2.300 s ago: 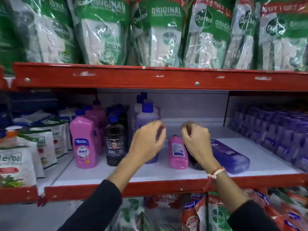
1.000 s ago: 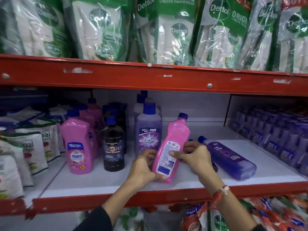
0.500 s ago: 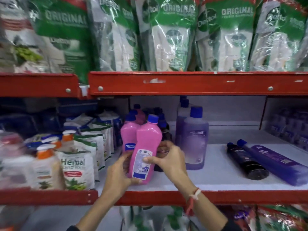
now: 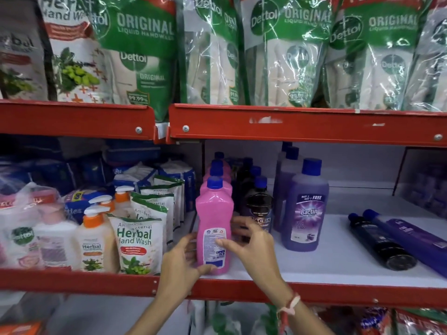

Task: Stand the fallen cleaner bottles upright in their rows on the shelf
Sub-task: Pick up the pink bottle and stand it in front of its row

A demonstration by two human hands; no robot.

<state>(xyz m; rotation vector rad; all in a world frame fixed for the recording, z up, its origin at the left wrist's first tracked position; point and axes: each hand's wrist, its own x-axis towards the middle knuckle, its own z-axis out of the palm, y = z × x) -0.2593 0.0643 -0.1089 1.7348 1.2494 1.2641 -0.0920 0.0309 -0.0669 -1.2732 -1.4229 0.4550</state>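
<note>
The pink cleaner bottle (image 4: 214, 228) is standing upright at the front of the pink row on the white shelf (image 4: 326, 264). The left hand (image 4: 180, 264) and right hand (image 4: 251, 247) are gripping its sides, fingers (image 4: 221, 243) pinching it. A black bottle (image 4: 379, 240) and a purple bottle (image 4: 411, 238) are lying flat well to the right.

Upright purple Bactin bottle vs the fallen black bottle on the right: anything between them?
Nothing. In the head view, only bare white shelf separates the purple Bactin bottle from the fallen black bottle.
</note>
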